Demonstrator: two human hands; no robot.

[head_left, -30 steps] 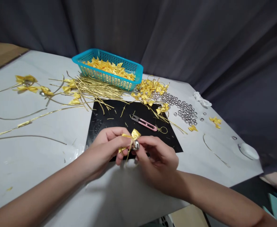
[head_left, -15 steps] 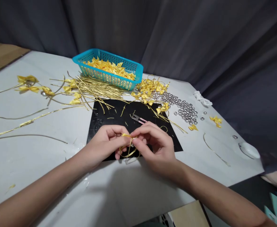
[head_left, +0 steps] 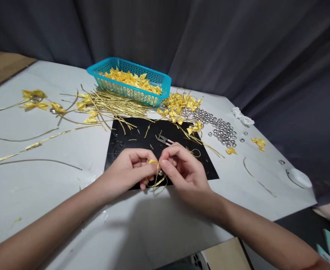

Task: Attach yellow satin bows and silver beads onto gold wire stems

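Over the near part of a black mat [head_left: 122, 144], my two hands meet at a small yellow ribbon bow [head_left: 153, 161]. My left hand [head_left: 135, 167] is closed, with the bow pinched between its thumb and fingers. Thumb and forefinger of my right hand [head_left: 183, 167] press together at the bow's right side, where a gold cord [head_left: 157, 183] is tied on. The cord loops and dangles below the fingertips. A small silver bead [head_left: 161, 172] shows beside it, partly hidden. Just beyond my right hand lie thread snips [head_left: 165, 140], their handles partly covered.
A blue basket [head_left: 165, 84] of yellow bows stands at the back. Gold cords [head_left: 117, 107] lie before it. Right of them are finished bows [head_left: 182, 103] and silver beads [head_left: 224, 131]. More bows and cords spread left. A white oval object [head_left: 300, 177] sits near the right edge.
My right fingers have drawn closer together at the bow, curling in more. The bow and both hands have shifted slightly right in view; the bead beneath shows more clearly.
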